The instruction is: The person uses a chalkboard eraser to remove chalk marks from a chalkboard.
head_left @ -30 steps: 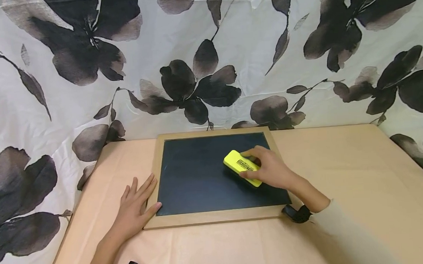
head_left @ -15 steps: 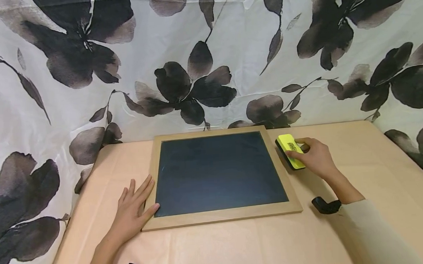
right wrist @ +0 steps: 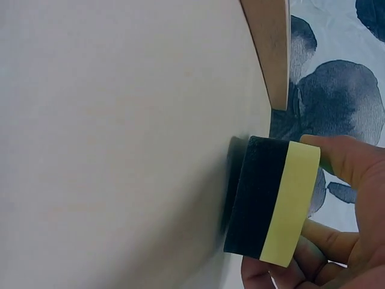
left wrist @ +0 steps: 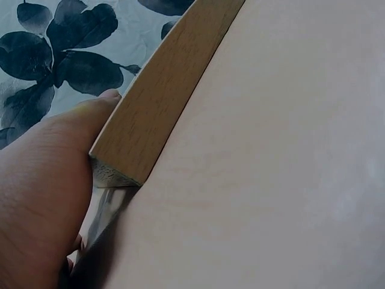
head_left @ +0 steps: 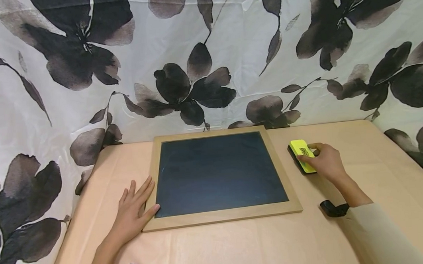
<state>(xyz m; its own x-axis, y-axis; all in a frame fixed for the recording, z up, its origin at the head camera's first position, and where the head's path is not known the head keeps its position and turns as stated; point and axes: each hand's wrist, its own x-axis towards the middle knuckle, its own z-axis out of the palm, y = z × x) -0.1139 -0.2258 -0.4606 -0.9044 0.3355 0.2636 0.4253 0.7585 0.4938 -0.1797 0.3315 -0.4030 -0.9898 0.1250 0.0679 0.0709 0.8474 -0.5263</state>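
A yellow board eraser with a black felt underside is pinched between the thumb and fingers of my right hand, close over the table to the right of the blackboard. The right wrist view shows the eraser side-on, its dark felt facing the table with a shadow beside it. My left hand lies with straight, spread fingers along the left edge of the wood-framed blackboard, thumb over the lower left corner of its frame. In the left wrist view the thumb rests against the wooden frame.
The boards lies on a pale tan table. Behind and to the left hangs a white cloth printed with dark flowers. Each wrist wears a black camera mount, such as the right one.
My right hand has carried the eraser off the blackboard to the right, then slightly farther right and nearer to me. My left hand stays at the frame.
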